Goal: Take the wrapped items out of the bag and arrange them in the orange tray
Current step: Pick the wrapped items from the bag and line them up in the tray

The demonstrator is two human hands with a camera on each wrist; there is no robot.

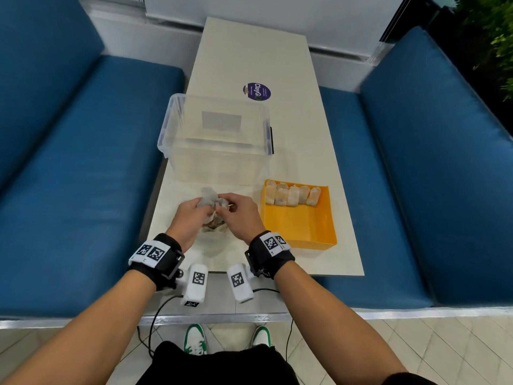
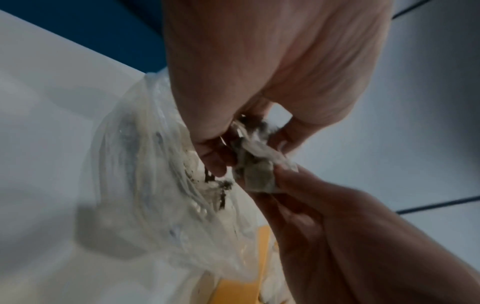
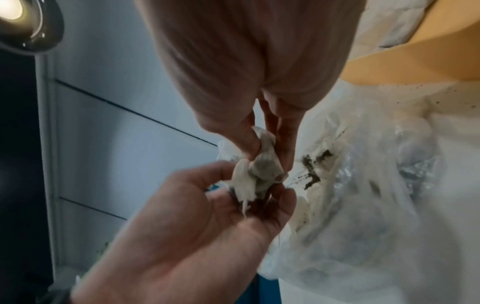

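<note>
The long cream table (image 1: 249,51) runs between two blue benches (image 1: 69,176), and everything else sits on it. The clear plastic box (image 1: 216,140) stands at its middle, open-topped. Just beyond the box lies a round purple sticker (image 1: 257,91). On the near side of the box and to its right sits the orange tray (image 1: 299,226), touching neither the box nor the hands. Five wrapped items (image 1: 291,195) lie side by side along the tray's far wall.

Directly in front of the box, near the table's front edge, lies the crumpled clear bag (image 1: 213,232), smeared with dark specks inside.

Above the bag, the left hand (image 1: 188,218) and the right hand (image 1: 238,215) meet. Between them is one wrapped item (image 3: 259,164), a crumpled white wrapper with something dark inside. The right hand's thumb and fingers (image 3: 285,133) pinch its upper part; the left hand's curled fingers (image 3: 280,197) grip its lower end and the gathered plastic of the bag mouth. Both wrists wear black straps (image 1: 166,259) with coded markers.
</note>
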